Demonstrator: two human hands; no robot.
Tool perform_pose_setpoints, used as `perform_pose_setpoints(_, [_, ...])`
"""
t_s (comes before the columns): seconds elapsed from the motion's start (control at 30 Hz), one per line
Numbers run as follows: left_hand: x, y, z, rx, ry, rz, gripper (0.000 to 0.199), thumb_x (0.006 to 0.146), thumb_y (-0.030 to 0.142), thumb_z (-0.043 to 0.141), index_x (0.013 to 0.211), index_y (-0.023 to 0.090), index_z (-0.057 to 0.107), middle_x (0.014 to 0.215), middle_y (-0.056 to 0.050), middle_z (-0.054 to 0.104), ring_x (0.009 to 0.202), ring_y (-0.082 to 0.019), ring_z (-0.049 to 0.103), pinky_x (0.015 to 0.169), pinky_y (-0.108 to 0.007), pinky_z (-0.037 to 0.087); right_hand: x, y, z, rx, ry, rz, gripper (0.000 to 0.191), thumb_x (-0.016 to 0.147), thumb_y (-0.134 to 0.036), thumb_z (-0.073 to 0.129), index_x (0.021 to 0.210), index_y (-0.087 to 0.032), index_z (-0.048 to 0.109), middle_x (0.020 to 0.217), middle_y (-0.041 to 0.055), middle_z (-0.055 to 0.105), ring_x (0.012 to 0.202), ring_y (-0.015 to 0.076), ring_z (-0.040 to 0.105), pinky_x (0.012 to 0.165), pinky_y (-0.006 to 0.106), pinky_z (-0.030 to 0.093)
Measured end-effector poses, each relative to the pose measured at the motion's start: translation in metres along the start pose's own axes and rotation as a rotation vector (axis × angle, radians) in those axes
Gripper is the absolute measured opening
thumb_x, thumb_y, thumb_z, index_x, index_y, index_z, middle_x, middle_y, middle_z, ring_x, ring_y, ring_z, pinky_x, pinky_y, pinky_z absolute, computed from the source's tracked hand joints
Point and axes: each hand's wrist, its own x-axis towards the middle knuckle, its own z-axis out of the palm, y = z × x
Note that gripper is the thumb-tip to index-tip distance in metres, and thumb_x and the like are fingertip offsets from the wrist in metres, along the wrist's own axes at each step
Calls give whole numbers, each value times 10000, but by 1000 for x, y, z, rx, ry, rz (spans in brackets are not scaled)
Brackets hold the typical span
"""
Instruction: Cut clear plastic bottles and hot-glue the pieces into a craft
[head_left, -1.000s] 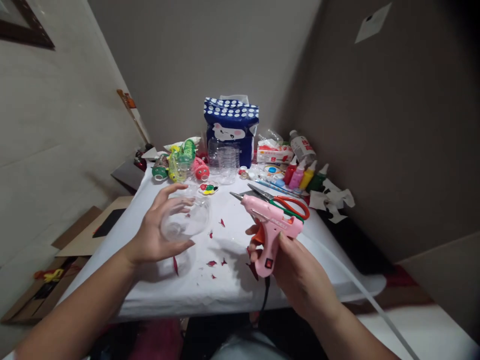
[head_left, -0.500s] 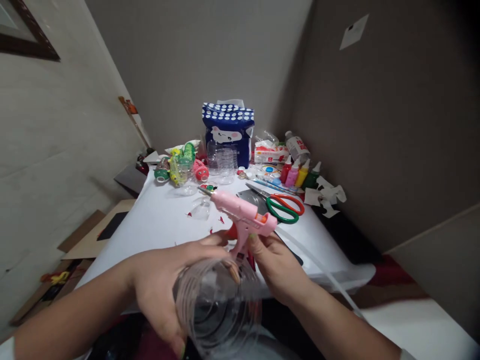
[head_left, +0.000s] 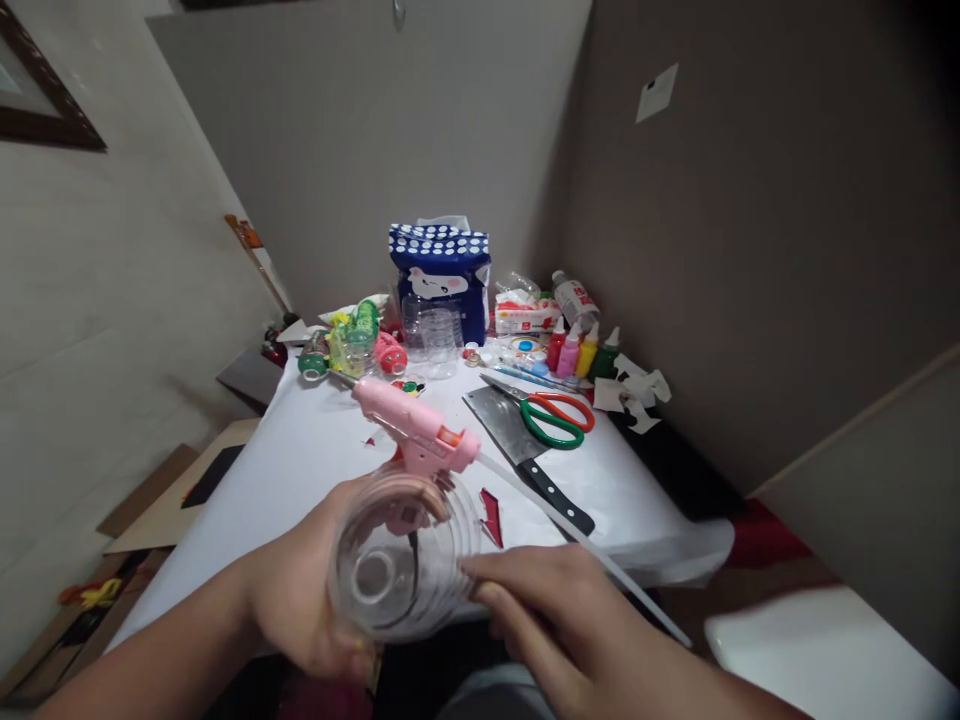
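Observation:
A clear ribbed plastic bottle piece is in front of me, its open end facing me. My left hand is wrapped round its left side. The same hand also holds the pink glue gun just above it, nozzle pointing up and left, a long glue stick trailing from its back. My right hand pinches at the right edge of the bottle piece with thumb and index finger. A red scrap lies on the white table behind that hand.
A cleaver lies right of centre beneath scissors with green and orange handles. Paint bottles, a blue bag, clear bottle pieces and painted bottles stand along the back. White scraps lie at right.
My right hand has let go of the glue gun and moved down to the bottle piece. The gun has shifted left in my left hand. The cleaver and red scrap now show more.

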Motion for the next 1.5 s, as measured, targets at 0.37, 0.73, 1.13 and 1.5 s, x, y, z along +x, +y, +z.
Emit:
perform_pose_setpoints(0.37, [-6, 0, 21, -58, -21, -44, 739, 522, 582, 784, 1144, 232, 591, 986, -65, 646, 852, -236, 641, 804, -344, 547, 7, 26, -8, -204, 389, -164, 240, 865, -23, 585, 1030, -191, 632, 801, 62, 657, 720, 170, 610, 609, 294, 493])
perform_pose_setpoints(0.73, [-8, -2, 27, -64, -156, -83, 620, 511, 587, 760, 1010, 240, 634, 802, -13, 636, 742, -212, 595, 829, -349, 493, -11, 18, -6, -228, 376, -159, 285, 847, -31, 619, 1092, -176, 609, 790, 55, 708, 644, 156, 635, 587, 275, 499])
perform_pose_setpoints(1.13, [5, 3, 35, 85, -128, -25, 779, 386, 557, 822, 1062, 232, 613, 925, -46, 657, 781, -217, 605, 715, -322, 510, 7, 10, -23, -251, 133, -17, 135, 949, -150, 493, 879, -193, 601, 690, 20, 640, 579, 133, 569, 549, 253, 414])
perform_pose_setpoints(1.5, [1, 1, 34, 185, -79, -2, 973, 338, 455, 856, 1236, 259, 538, 1047, -68, 644, 897, -260, 604, 758, -342, 526, 19, 11, -27, -584, 246, -174, 144, 898, -87, 522, 831, -156, 628, 629, 46, 612, 559, 165, 523, 540, 296, 359])
